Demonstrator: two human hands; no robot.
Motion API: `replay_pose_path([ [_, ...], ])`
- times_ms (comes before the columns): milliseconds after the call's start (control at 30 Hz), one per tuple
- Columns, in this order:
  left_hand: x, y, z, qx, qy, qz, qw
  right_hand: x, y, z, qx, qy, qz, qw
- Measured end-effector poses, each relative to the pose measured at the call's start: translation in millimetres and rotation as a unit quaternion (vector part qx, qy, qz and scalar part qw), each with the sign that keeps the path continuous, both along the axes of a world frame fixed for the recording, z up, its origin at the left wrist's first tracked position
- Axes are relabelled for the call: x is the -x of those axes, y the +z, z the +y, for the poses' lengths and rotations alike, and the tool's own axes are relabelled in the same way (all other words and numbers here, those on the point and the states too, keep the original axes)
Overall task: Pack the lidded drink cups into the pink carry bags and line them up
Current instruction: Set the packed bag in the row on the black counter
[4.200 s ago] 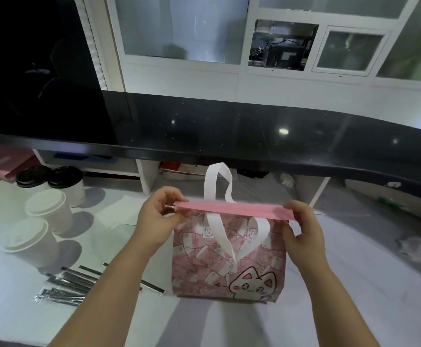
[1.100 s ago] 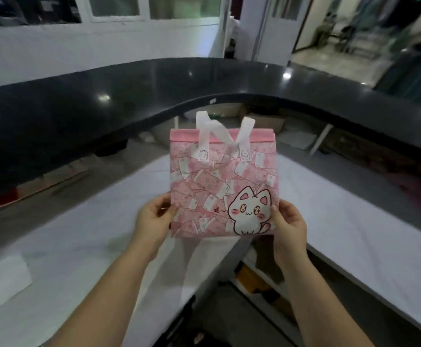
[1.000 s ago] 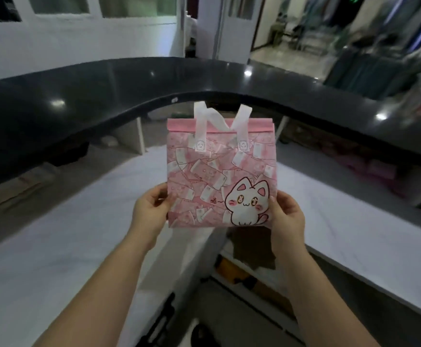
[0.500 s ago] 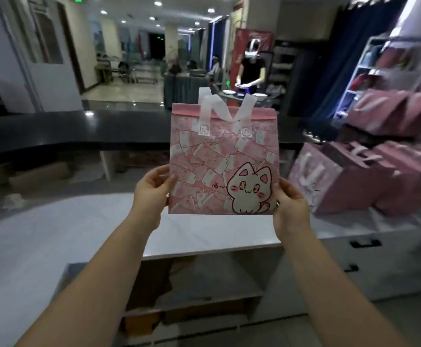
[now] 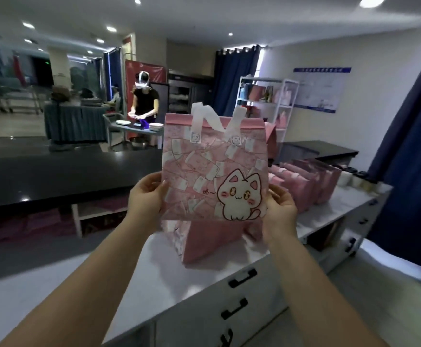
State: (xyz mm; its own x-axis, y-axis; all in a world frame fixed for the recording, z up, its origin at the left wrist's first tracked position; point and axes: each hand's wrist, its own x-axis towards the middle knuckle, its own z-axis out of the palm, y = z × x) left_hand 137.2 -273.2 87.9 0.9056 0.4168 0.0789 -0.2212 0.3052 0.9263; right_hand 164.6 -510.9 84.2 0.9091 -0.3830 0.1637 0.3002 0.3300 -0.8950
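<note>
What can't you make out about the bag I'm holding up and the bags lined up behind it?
Head view only:
- held bag: top folded shut, so its contents are hidden.
- left hand and right hand: fingers hidden behind the held bag.
- row of bags on the counter: near end covered by the held bag; count unclear.
- cups at the far end: too small and blurred to count.

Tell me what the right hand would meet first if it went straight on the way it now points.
Probably the row of pink bags standing on the white counter: they lie just beyond the right hand, which grips the cat-print bag. Depth is unclear, so it might pass above them.
</note>
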Motion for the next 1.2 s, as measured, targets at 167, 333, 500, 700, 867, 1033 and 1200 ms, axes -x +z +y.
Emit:
replay_pose_path([
  [167, -81, 6, -45, 0.019, 0.009, 0.009, 1.000, -80, 3, -36, 0.020, -0.075, -0.022, 0.997],
  [333, -160, 7, -60, 0.022, 0.042, -0.005, 0.999, -172, -6, -42, 0.253, -0.188, -0.009, 0.949],
  [500, -254, 11, -52, 0.026, 0.086, -0.032, 0.995, -254, 12, -26, 0.419, -0.170, -0.079, 0.888],
  [700, -375, 21, -66, 0.055, 0.122, -0.048, 0.990, -357, 22, -5, 0.445, 0.133, -0.037, 0.885],
  [867, -459, 2, -98, 0.054, 0.158, -0.024, 0.986, -431, -2, -11, 0.414, 0.237, -0.004, 0.879],
  [1033, -522, -13, -123, 0.070, 0.214, 0.011, 0.974, -500, -11, -20, 0.410, 0.243, 0.002, 0.879],
  [1200, -568, -22, -151, 0.004, 0.278, -0.002, 0.961, -580, -16, -24, 0.321, 0.382, 0.051, 0.865],
])
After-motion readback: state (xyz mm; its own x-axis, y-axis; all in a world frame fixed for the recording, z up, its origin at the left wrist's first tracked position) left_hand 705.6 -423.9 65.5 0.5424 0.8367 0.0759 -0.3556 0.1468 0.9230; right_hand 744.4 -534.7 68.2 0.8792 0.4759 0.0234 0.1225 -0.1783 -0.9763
